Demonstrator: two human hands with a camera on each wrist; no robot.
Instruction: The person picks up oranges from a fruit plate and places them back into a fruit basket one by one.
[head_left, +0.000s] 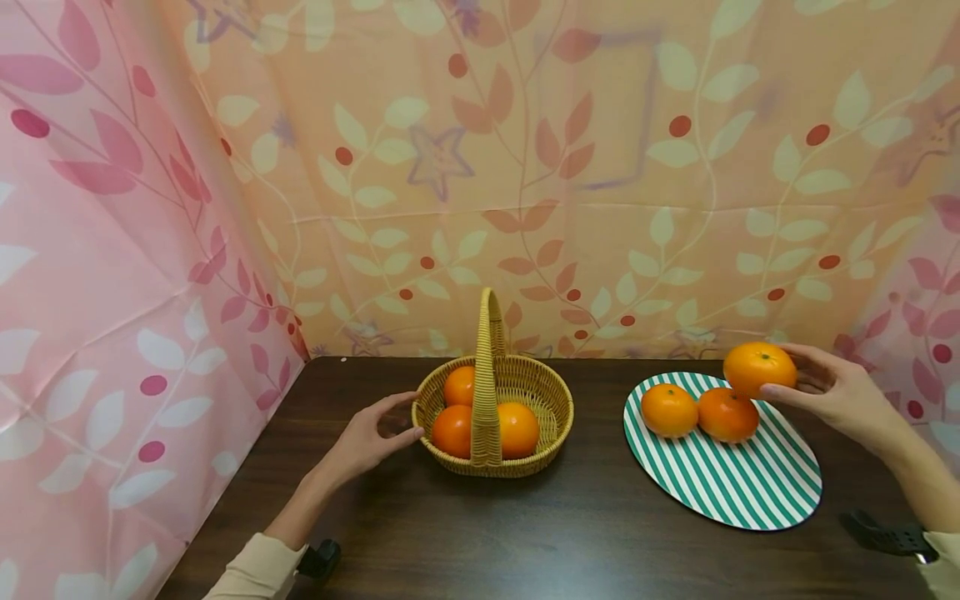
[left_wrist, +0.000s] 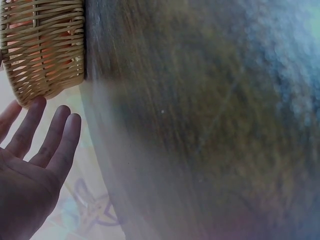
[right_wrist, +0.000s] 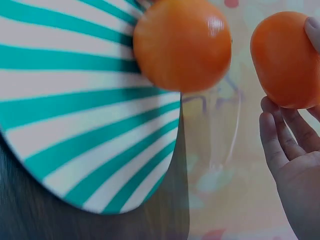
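My right hand [head_left: 843, 396] holds an orange [head_left: 759, 369] between thumb and fingers, raised over the far right part of a green-and-white striped oval plate [head_left: 757, 496]. In the right wrist view the fingertips sit under this held orange [right_wrist: 286, 60]. Two more oranges lie side by side on the plate, a lighter one [head_left: 669, 410] and a deeper-coloured one [head_left: 727, 415]. On the left, a wicker basket [head_left: 553, 433] with a tall handle contains three oranges. My left hand [head_left: 366, 437] is at its left rim, its fingers extended against the wicker in the left wrist view.
The dark wooden table [head_left: 570, 533] carries both basket and plate, with a gap of tabletop between them. A leaf-patterned cloth [head_left: 525, 183] hangs behind the table's back edge, and pink patterned cloth [head_left: 112, 292] hangs at the left.
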